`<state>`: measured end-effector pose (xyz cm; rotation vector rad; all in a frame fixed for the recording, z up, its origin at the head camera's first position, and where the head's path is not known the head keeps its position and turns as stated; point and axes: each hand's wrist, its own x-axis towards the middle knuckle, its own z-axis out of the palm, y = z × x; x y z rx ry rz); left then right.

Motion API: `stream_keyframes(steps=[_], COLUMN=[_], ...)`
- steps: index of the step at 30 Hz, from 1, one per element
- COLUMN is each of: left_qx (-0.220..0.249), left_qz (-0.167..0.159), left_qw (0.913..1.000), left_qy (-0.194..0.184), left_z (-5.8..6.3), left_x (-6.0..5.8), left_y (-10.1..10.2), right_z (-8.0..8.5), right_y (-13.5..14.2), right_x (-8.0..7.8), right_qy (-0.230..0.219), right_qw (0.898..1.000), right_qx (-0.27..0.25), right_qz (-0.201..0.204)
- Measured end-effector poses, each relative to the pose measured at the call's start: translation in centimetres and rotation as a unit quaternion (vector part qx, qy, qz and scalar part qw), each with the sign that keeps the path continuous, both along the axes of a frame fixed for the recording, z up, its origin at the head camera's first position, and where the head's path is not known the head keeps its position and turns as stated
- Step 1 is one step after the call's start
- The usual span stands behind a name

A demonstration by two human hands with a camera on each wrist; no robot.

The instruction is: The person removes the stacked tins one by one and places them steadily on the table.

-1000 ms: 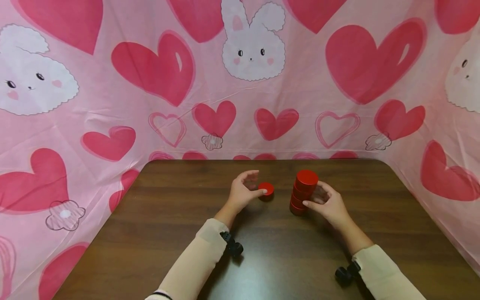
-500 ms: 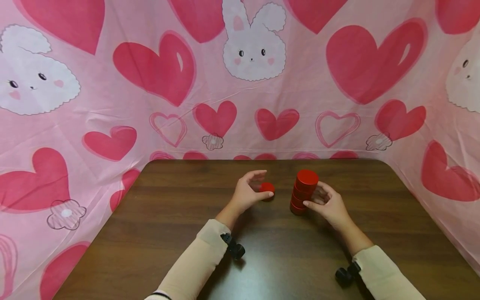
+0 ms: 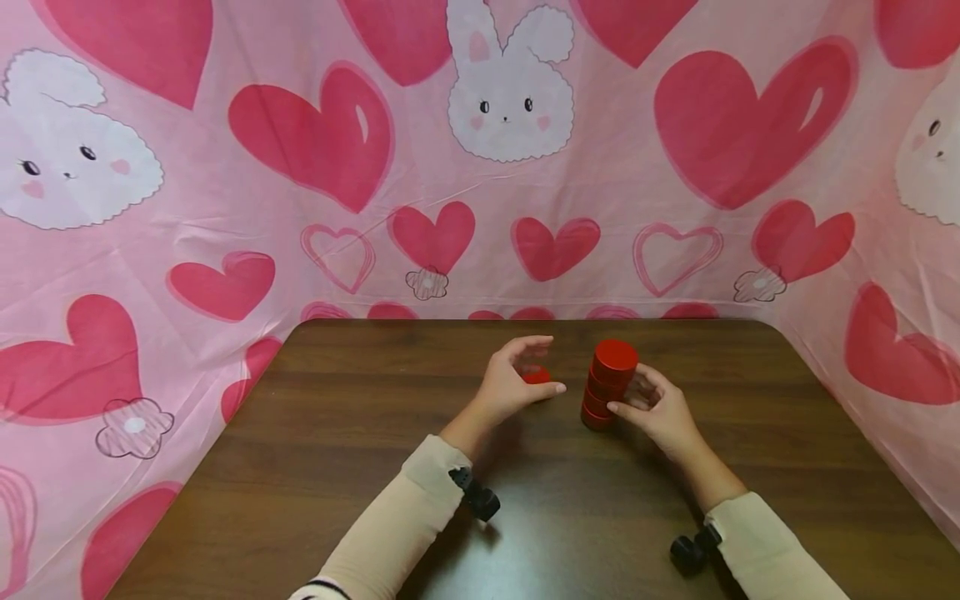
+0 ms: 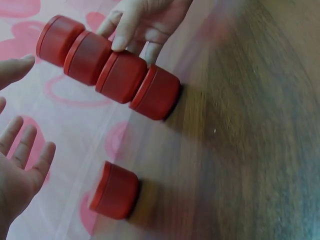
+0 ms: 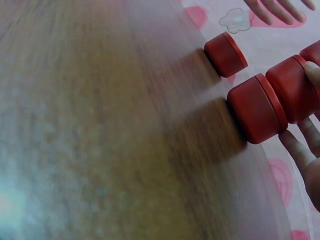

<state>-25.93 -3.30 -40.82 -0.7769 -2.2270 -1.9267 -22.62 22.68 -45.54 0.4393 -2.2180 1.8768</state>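
Observation:
Several small red round lidded tins (image 3: 609, 385) stand in a column on the table, right of centre. My right hand (image 3: 664, 418) steadies the column from its right side, thumb on the near face and fingers round behind, as the left wrist view also shows. A single red tin (image 4: 116, 191) stands on the table to the left of the column. My left hand (image 3: 510, 379) is raised with thumb and fingers spread apart, partly covering the single tin in the head view. Nothing lies between its fingers in the left wrist view, where its fingertips point toward the column's top tin (image 4: 59, 41).
The brown wooden table (image 3: 360, 467) has rounded far corners. Close behind it hangs a pink cloth (image 3: 480, 187) with hearts and rabbits, which also runs along both sides. A small black camera (image 3: 480, 500) is strapped at each wrist.
My left hand has moved right, past the single tin and toward the column, fingers still spread. The single tin and the column stay in place, and my right hand keeps its hold.

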Motion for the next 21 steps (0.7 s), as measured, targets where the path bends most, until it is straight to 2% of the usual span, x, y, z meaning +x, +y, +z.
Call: stream_keyframes(steps=[11,21], left_qx=[-0.008,-0.045], left_qz=[-0.039,-0.051], left_qw=[0.9987,0.9972], left_qy=[0.03,0.031], left_z=[1.2,1.8], left_x=[0.5,0.9], left_y=[1.3,2.8], right_z=[0.0,-0.1], right_y=[-0.1,-0.1], right_x=[0.1,0.1], right_qy=[-0.008,-0.01], right_qw=[1.0,1.0], right_qx=[0.007,0.007], right_qz=[-0.005,-0.003])
